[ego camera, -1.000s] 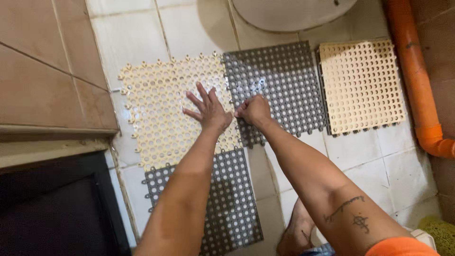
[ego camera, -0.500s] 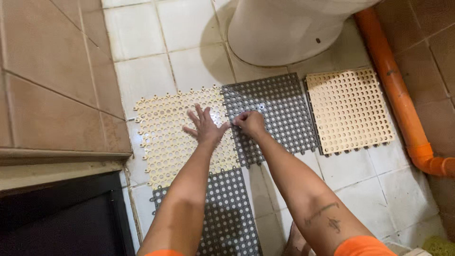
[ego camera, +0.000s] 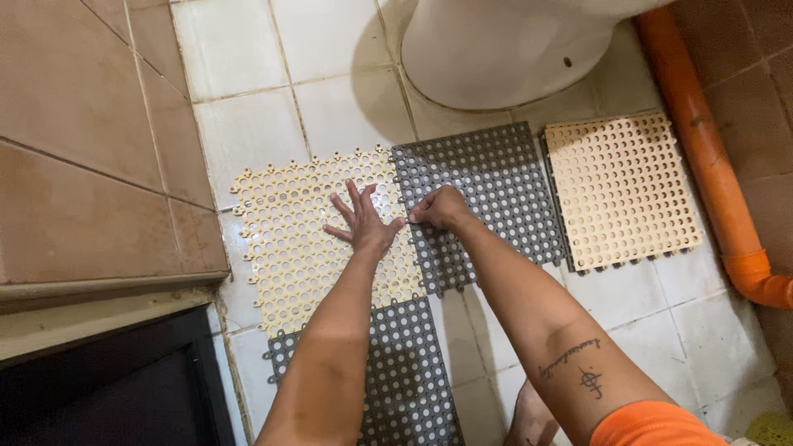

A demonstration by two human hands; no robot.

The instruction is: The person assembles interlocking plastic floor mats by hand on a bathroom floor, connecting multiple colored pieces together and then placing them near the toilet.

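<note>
Since a moment ago the view has tipped up: more of the toilet (ego camera: 504, 49) shows, and the mats sit lower in the picture, though both hands stay at the same seam. The left hand (ego camera: 363, 223) lies flat and open, fingers spread, on the cream mat (ego camera: 289, 239). The right hand (ego camera: 442, 208) is curled shut, pinching the edge of the grey mat (ego camera: 496, 198) where the two meet. Its fingertips are hidden. A beige mat (ego camera: 619, 190) lies just beside, near the orange pipe (ego camera: 710, 165). A second grey mat (ego camera: 405, 372) is partly covered by the left forearm.
</note>
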